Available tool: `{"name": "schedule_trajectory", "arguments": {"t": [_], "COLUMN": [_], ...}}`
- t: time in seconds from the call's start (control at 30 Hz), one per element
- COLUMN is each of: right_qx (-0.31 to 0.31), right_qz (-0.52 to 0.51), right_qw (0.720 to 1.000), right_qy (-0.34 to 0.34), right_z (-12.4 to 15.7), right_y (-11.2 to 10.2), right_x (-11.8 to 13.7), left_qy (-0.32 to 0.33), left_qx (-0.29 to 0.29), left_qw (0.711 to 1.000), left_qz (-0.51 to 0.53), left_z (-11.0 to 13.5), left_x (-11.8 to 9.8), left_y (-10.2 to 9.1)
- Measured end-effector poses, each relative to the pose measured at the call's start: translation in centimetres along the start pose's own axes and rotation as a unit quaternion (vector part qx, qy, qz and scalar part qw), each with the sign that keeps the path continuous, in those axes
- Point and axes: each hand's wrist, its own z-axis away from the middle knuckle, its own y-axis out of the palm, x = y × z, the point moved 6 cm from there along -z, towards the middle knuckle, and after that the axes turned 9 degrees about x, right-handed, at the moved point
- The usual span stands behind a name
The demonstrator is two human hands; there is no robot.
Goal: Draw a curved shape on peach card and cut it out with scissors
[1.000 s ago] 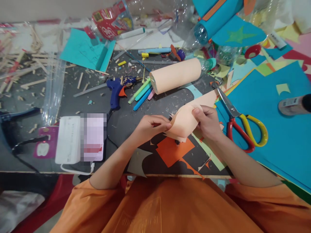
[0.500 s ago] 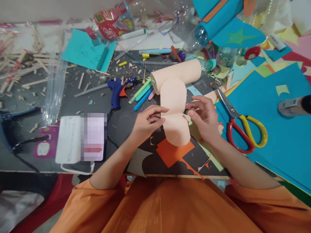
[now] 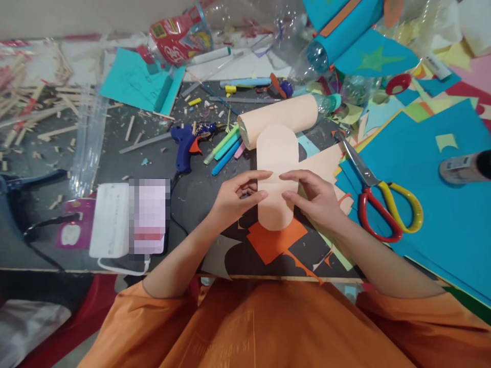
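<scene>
While spread hands (image 3: 240,197) (image 3: 316,197) touch peach paper (image 3: 278,153), wrapped bottle (image 3: 286,112) behind its far end, markers (image 3: 226,157) left, scissors (image 3: 369,177) right

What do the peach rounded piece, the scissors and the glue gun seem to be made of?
Peach piece: probably thin card, matt, with a faint crease across it.
Scissors: blades likely steel, grey and shiny; smooth red and yellow handles, perhaps plastic or coated metal.
Glue gun: probably moulded plastic, from its blue body's even colour and rounded shape.
</scene>
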Motion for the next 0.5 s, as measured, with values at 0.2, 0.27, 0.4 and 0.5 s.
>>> {"name": "schedule_trajectory", "arguments": {"t": [0.2, 0.27, 0.4, 0.5], "right_qx": [-0.007, -0.016, -0.037, -0.045], "right_qz": [0.023, 0.039, 0.074, 0.099], "right_qw": [1.000, 0.999, 0.996, 0.993], "right_qy": [-0.016, -0.011, -0.023, -0.049], "right_z": [-0.1, -0.1, 0.0, 0.0], "right_y": [0.2, 0.2, 0.0, -0.1], "right_x": [0.5, 0.4, 0.7, 1.2], "left_qy": [0.012, 0.007, -0.004, 0.004], "left_qx": [-0.007, -0.010, -0.020, -0.024], "left_qw": [0.995, 0.992, 0.990, 0.989], "left_qz": [-0.101, -0.122, -0.142, -0.148], "left_z": [0.2, 0.3, 0.5, 0.5], "left_x": [-0.3, -0.2, -0.2, -0.5], "left_y": [0.1, 0.1, 0.0, 0.0]}}
